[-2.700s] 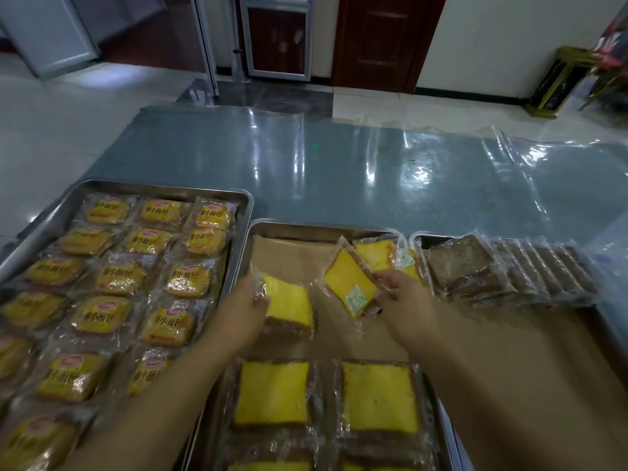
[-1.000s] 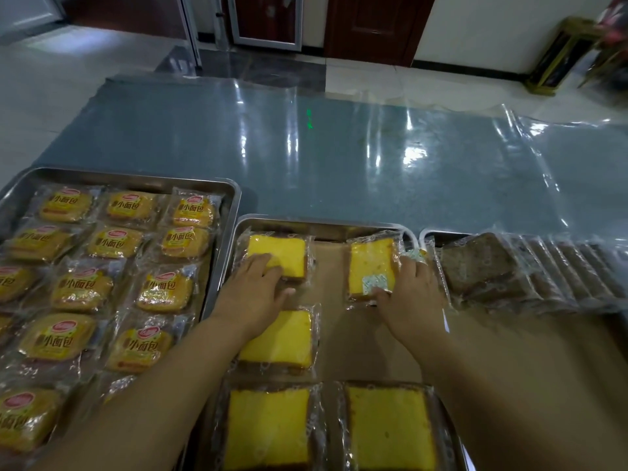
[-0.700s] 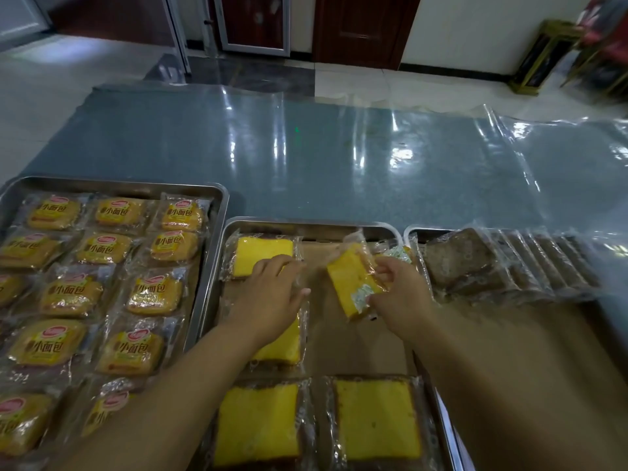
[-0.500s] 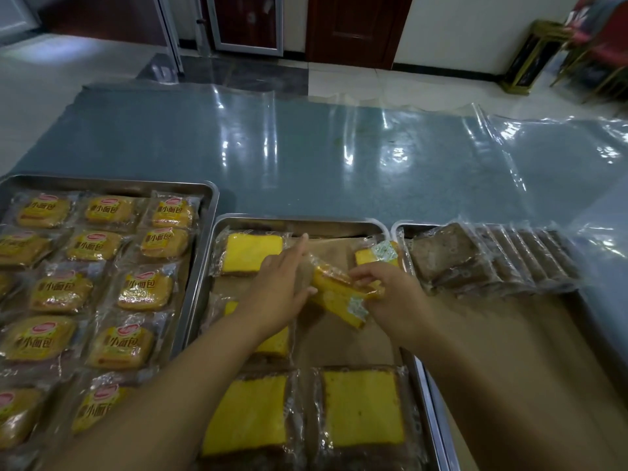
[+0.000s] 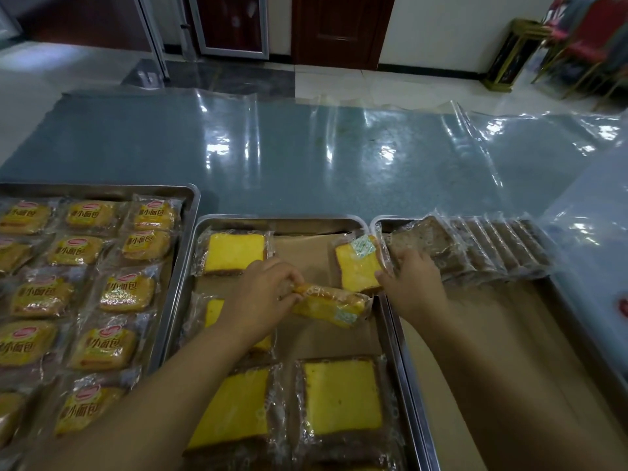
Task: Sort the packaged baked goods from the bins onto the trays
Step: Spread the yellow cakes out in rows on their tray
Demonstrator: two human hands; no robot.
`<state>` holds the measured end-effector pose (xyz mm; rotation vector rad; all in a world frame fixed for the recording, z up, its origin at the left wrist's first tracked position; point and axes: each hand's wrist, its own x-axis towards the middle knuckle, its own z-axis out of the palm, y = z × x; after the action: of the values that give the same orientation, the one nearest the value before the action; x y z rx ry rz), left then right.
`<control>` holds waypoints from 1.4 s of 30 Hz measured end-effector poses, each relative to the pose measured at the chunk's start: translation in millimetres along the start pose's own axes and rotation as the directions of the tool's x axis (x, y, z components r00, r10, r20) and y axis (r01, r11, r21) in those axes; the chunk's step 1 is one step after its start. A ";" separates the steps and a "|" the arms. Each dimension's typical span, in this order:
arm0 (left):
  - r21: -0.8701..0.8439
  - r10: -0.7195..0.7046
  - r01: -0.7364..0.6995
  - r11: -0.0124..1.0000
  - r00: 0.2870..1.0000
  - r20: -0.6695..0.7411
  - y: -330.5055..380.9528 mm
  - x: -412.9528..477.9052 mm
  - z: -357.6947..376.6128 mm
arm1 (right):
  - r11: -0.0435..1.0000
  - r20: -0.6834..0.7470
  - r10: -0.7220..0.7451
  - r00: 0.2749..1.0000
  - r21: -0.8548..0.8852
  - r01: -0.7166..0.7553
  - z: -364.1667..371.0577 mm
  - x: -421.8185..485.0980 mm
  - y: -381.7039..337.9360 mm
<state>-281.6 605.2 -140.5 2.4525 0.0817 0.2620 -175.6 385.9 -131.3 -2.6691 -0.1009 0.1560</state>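
Right now my left grip [image 5: 265, 294] is clamped on one end of a wrapped cake slice [image 5: 331, 305], which hangs tilted just right of it over the middle tray [image 5: 282, 220]. I judge this to be the placing step. The slice needs turning flat, yellow face up, and lowering onto the bare paper [image 5: 326, 341] beneath it. My right grip [image 5: 413, 283] has curled fingers at the near corner of a far slice [image 5: 356, 266]; I cannot tell whether they pinch or only nudge. The wrappers are crinkly clear film, and the cake is soft and square with a brown crust. Left of the left grip lie printed bread packets [image 5: 125, 290]; beyond the right grip, brown slices [image 5: 428, 239] overlap.
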 end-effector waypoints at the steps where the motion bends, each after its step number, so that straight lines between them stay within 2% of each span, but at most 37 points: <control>1: -0.002 0.012 -0.012 1.000 1.000 -0.015 0.7 -1.0 -0.5 | 0.999 0.058 0.043 0.997 -0.007 -0.042 1.9 1.9 -0.4; 3: -0.010 0.031 -0.031 0.999 0.998 -0.047 1.7 -2.9 -0.9 | 0.996 0.119 0.090 0.989 -0.012 -0.089 3.7 2.7 -3.2; 5: -0.038 0.038 -0.041 0.998 0.995 -0.089 2.8 -4.5 -0.1 | 0.996 0.087 0.081 0.993 0.019 -0.083 3.3 2.6 -6.1; 8: -0.032 0.052 -0.056 0.998 0.993 -0.109 3.5 -8.6 5.3 | 0.986 -0.049 -0.003 0.999 0.164 0.011 -0.1 4.8 -12.3; 11: 0.025 0.096 -0.096 0.995 0.995 -0.009 1.8 -19.1 14.3 | 0.953 -0.190 -0.102 0.976 0.263 0.151 -4.9 10.0 -20.8; 13: 0.069 0.158 -0.163 0.984 0.985 0.063 0.1 -27.3 18.6 | 0.917 -0.285 -0.255 0.924 0.230 0.324 -7.8 11.9 -25.8; 15: 0.085 0.207 -0.221 0.971 0.967 0.149 -4.1 -33.1 21.0 | 0.850 -0.330 -0.461 0.824 0.105 0.517 -8.9 11.9 -29.2; 17: 0.094 0.191 -0.223 0.970 0.943 0.271 -9.2 -38.1 21.1 | 0.768 -0.289 -0.618 0.731 -0.021 0.640 -7.0 9.4 -29.7; 19: 0.078 0.173 -0.205 0.976 0.936 0.306 -14.3 -41.9 19.6 | 0.723 -0.140 -0.690 0.710 -0.116 0.681 -0.5 7.3 -27.6; 22: 0.057 0.152 -0.171 0.984 0.956 0.250 -18.1 -42.1 13.3 | 0.772 0.211 -0.554 0.806 -0.235 0.591 10.8 2.6 -23.3; 24: 0.065 0.122 -0.139 0.988 0.969 0.215 -18.8 -38.5 8.4 | 0.816 0.311 -0.461 0.831 -0.218 0.535 17.2 -1.7 -21.6; 27: 0.119 0.074 -0.080 0.990 0.996 0.052 -26.0 -28.9 4.2 | 0.811 0.296 -0.494 0.818 -0.183 0.556 26.3 -6.8 -27.1; 30: 0.208 0.019 -0.006 0.978 0.998 -0.062 -40.7 -17.3 0.9 | 0.800 0.421 -0.452 0.787 -0.200 0.566 42.6 -8.4 -33.3; 33: 0.297 -0.162 0.152 0.943 0.987 0.010 -58.8 -4.2 -3.0 | 0.787 0.503 -0.385 0.774 -0.259 0.560 58.6 -7.4 -35.1; 36: 0.349 -0.304 0.234 0.907 0.939 0.160 -76.4 4.8 -5.0 | 0.791 0.485 -0.371 0.792 -0.282 0.543 67.3 0.1 -36.9; 39: 0.412 -0.325 0.217 0.885 0.921 0.214 -86.5 11.0 -5.1 | 0.797 0.463 -0.374 0.803 -0.282 0.534 71.1 10.7 -40.1; 42: 0.431 -0.320 0.217 0.876 0.929 0.184 -87.4 12.7 -4.2 | 0.811 0.446 -0.369 0.815 -0.274 0.517 74.3 19.6 -43.1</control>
<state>-269.3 677.4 -189.9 2.8201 0.4047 -0.2143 -167.5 459.2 -179.5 -2.8648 -0.9838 0.5378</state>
